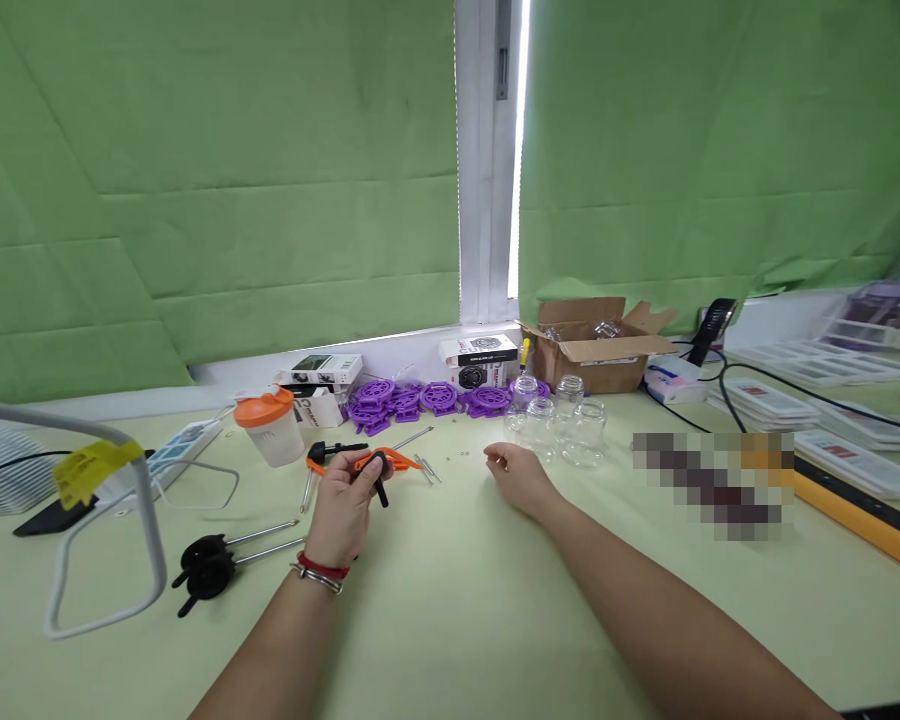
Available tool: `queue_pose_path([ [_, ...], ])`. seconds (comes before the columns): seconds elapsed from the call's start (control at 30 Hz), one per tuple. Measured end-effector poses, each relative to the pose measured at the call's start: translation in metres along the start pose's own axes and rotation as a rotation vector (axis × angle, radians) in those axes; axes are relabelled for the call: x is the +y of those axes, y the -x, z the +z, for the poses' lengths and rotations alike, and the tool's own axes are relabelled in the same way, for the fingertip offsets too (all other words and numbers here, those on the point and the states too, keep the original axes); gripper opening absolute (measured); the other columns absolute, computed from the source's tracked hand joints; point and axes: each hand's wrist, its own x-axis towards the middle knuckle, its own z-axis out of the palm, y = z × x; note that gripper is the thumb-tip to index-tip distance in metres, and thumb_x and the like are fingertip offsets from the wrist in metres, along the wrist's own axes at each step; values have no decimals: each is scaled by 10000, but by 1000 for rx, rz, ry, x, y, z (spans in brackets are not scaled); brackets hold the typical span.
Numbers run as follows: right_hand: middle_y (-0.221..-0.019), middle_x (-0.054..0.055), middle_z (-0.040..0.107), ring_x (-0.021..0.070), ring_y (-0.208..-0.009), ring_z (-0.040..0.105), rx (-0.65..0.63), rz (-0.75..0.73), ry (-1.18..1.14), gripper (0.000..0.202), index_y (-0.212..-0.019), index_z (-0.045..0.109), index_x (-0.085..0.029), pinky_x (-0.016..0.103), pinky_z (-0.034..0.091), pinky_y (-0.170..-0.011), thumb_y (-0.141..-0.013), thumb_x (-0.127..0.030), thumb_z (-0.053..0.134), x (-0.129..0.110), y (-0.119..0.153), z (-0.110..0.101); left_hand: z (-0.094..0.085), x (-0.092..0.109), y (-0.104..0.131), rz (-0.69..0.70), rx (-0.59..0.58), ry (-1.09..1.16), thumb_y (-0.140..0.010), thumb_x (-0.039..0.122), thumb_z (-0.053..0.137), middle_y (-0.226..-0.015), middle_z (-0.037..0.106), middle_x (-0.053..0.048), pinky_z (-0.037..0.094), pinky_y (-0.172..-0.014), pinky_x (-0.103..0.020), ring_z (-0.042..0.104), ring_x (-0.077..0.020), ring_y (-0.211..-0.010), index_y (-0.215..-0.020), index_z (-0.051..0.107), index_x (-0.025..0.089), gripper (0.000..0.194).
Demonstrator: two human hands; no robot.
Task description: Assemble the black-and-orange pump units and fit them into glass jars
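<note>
My left hand (343,510) is closed around a black part (380,490) with a short stem, left of the middle of the table. Orange pieces (397,460) show just behind its fingers. Metal rods (427,468) lie right of them. My right hand (521,480) hovers over or rests on the table, its fingers curled together; whatever they hold, if anything, is too small to make out. Several tiny pieces (463,454) lie left of its fingertips. Clear glass jars (586,435) stand just beyond it. Two black round parts with metal rods (210,575) lie left of my left wrist.
Behind are purple plastic parts (439,398), small boxes (480,350) and an open cardboard box (600,360). An orange-lidded cup (270,430) and a grey metal frame (150,530) stand left. An orange-black bar (855,510) and white trays (855,465) lie right.
</note>
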Motion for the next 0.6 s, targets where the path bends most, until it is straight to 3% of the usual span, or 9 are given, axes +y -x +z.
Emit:
queue_pose_path([
  [0.27, -949, 50, 655, 152, -865, 583, -180, -124, 259, 233, -903, 670, -190, 228, 405, -746, -809, -180, 457, -53, -3, 42, -10, -5, -9, 54, 81, -33, -644, 334, 727, -808, 644, -9, 486, -781, -350, 639, -131, -711, -898, 520, 165, 369],
  [0.43, -831, 82, 655, 206, -773, 605, -252, -25, 366, 197, -815, 651, -171, 252, 388, -598, -671, -74, 559, -78, -19, 60, -15, -8, -13, 89, 93, -68, -658, 343, 714, -827, 634, -18, 485, -779, -352, 636, -139, -730, -911, 515, 158, 371],
  [0.6, -787, 115, 641, 241, -739, 616, -293, 77, 426, 221, -756, 615, -156, 264, 382, -552, -606, 2, 579, -91, -26, 63, -18, -9, -15, 110, 107, -95, -664, 356, 704, -851, 625, -28, 485, -771, -347, 632, -141, -742, -917, 524, 151, 372],
])
